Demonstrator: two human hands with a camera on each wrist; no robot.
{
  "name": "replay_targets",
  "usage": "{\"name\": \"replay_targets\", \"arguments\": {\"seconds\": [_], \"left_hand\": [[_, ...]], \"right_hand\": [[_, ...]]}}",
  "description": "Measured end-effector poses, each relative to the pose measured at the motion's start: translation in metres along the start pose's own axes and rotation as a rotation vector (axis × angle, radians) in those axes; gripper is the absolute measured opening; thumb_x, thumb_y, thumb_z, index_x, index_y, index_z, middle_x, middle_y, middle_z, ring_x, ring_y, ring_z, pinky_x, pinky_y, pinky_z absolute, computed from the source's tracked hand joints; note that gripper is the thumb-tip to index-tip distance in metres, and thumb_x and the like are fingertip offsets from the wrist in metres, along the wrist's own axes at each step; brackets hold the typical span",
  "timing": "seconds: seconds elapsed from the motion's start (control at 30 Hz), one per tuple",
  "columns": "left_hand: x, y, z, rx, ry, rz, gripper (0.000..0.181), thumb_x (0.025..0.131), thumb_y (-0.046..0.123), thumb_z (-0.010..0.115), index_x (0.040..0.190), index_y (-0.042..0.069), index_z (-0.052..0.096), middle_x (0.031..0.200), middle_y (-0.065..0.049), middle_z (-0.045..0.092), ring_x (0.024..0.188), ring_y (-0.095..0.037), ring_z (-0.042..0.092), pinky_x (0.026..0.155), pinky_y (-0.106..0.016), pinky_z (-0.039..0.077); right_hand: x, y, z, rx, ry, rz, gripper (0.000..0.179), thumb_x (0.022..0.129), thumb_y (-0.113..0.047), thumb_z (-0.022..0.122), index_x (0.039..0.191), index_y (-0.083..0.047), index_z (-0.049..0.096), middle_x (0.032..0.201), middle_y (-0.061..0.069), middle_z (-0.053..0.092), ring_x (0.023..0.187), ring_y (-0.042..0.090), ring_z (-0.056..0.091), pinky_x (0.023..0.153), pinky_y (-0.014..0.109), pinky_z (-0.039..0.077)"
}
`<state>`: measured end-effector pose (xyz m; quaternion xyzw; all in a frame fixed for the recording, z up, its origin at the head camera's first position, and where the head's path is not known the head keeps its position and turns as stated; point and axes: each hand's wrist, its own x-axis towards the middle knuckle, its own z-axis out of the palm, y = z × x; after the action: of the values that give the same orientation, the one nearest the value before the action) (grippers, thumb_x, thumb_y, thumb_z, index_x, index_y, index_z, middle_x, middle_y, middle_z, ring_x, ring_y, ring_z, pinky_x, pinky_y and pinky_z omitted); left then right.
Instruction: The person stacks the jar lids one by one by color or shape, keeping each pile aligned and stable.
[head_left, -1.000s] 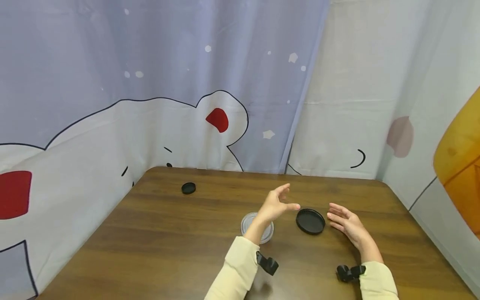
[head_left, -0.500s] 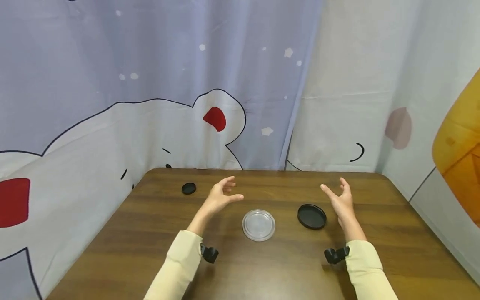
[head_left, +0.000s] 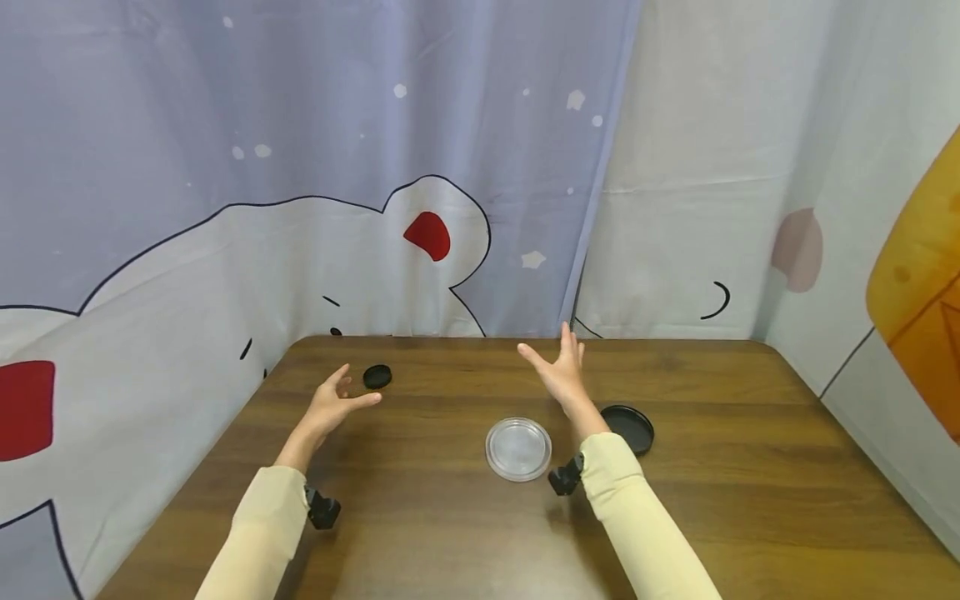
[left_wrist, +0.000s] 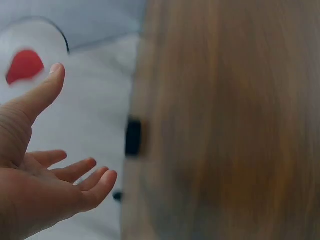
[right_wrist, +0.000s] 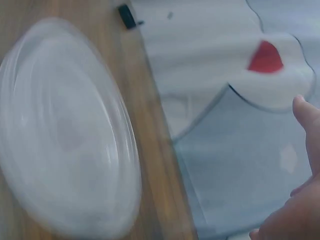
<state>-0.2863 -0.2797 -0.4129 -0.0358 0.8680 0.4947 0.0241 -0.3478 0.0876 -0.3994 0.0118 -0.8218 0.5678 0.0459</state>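
Observation:
My left hand (head_left: 330, 407) hovers just left of a small round black lid (head_left: 377, 377) at the back left, thumb and fingers spread apart. In the left wrist view the same lid (left_wrist: 133, 137) appears blurred, beyond the fingertips. Near the table's middle lies a clear round plastic lid (head_left: 518, 449). Behind it and slightly to the right, my right hand (head_left: 562, 377) is raised with its fingers spread and nothing in it. A larger round black lid (head_left: 632, 427) with a raised rim is partly covered by the right forearm. The clear lid (right_wrist: 70, 130) looms large in the right wrist view.
The brown wooden table (head_left: 435, 525) has rounded back corners. A printed curtain (head_left: 510, 167) hangs right behind its back edge and along both sides. Black wrist cameras (head_left: 322, 508) sit under the cream sleeves.
Both hands have moved left, the left one from above the clear lid to beside the small black lid, the right one from beside the large black lid. The lids stay put.

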Motion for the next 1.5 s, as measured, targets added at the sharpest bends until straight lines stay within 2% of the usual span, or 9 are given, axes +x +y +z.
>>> {"name": "replay_targets", "arguments": {"seconds": [0.1,0.27,0.5,0.7,0.87,0.97,1.1,1.27,1.5], "left_hand": [[0.003,-0.020,-0.017,-0.027,0.022,-0.057,0.104,0.091,0.039,0.067,0.156,0.006,-0.007,0.162,-0.027,0.006,0.147,-0.049,0.013,0.117,-0.059,0.024],[0.013,-0.045,-0.030,-0.182,0.049,-0.126,0.101,0.094,0.037,0.064,0.155,0.004,-0.011,0.163,-0.023,-0.004,0.150,-0.043,0.006,0.120,-0.054,0.019],[0.026,-0.062,-0.023,-0.252,0.074,-0.131,0.096,0.095,0.031,0.063,0.156,0.005,-0.007,0.164,-0.018,-0.003,0.152,-0.038,0.000,0.123,-0.053,0.007],[0.047,-0.059,-0.012,-0.176,-0.016,-0.110,0.091,0.097,0.026,0.060,0.156,0.006,-0.005,0.164,-0.019,-0.005,0.150,-0.042,-0.005,0.121,-0.059,0.005],[0.062,-0.049,-0.002,-0.081,-0.050,-0.067,0.086,0.095,0.023,0.062,0.157,0.009,0.006,0.164,-0.018,0.005,0.150,-0.044,-0.001,0.117,-0.065,-0.003],[0.067,-0.049,0.000,-0.004,-0.013,-0.050,0.081,0.093,0.023,0.065,0.156,0.009,0.016,0.162,-0.018,0.015,0.149,-0.046,0.001,0.110,-0.071,-0.013],[0.069,-0.051,-0.001,0.073,0.046,-0.071,0.076,0.091,0.023,0.067,0.154,0.009,0.026,0.161,-0.021,0.020,0.146,-0.049,0.003,0.103,-0.073,-0.011],[0.071,-0.050,0.000,0.069,0.064,-0.077,0.074,0.091,0.027,0.067,0.153,0.012,0.029,0.160,-0.024,0.018,0.144,-0.051,0.003,0.103,-0.072,-0.009],[0.073,-0.050,0.005,0.036,0.080,-0.016,0.068,0.087,0.023,0.073,0.147,0.010,0.043,0.151,-0.016,0.042,0.144,-0.045,0.019,0.103,-0.068,-0.002]], "right_hand": [[0.001,-0.010,0.031,0.001,-0.027,-0.031,0.108,0.085,-0.050,0.069,0.158,-0.018,-0.005,0.164,0.014,-0.012,0.150,0.036,-0.018,0.118,0.064,-0.001],[-0.005,-0.020,0.081,0.019,-0.105,-0.066,0.113,0.085,-0.047,0.070,0.156,-0.015,-0.011,0.163,0.015,-0.018,0.150,0.036,-0.018,0.120,0.061,0.001],[-0.023,-0.020,0.131,0.059,-0.238,-0.048,0.117,0.085,-0.045,0.071,0.154,-0.014,-0.019,0.164,0.011,-0.018,0.151,0.037,-0.015,0.120,0.060,0.003],[-0.031,-0.021,0.162,0.129,-0.374,0.003,0.114,0.088,-0.043,0.069,0.154,-0.017,-0.020,0.163,0.020,-0.011,0.151,0.041,-0.005,0.119,0.062,0.010],[-0.031,-0.006,0.175,0.209,-0.425,0.017,0.099,0.092,-0.030,0.066,0.156,-0.008,-0.007,0.164,0.020,0.003,0.149,0.043,0.015,0.118,0.055,0.023],[-0.032,0.003,0.179,0.251,-0.417,0.011,0.090,0.094,-0.020,0.064,0.156,-0.003,0.001,0.163,0.021,0.010,0.145,0.044,0.026,0.116,0.052,0.031],[-0.033,0.005,0.183,0.280,-0.401,0.010,0.085,0.094,-0.016,0.063,0.156,-0.002,0.007,0.162,0.021,0.015,0.144,0.042,0.031,0.113,0.050,0.037],[-0.033,0.008,0.181,0.288,-0.385,-0.002,0.080,0.094,-0.013,0.062,0.155,-0.001,0.012,0.161,0.022,0.017,0.143,0.038,0.034,0.109,0.049,0.041],[-0.031,0.016,0.172,0.314,-0.417,-0.019,0.071,0.096,-0.008,0.059,0.152,0.005,0.018,0.157,0.027,0.026,0.140,0.040,0.038,0.109,0.049,0.042]]}}
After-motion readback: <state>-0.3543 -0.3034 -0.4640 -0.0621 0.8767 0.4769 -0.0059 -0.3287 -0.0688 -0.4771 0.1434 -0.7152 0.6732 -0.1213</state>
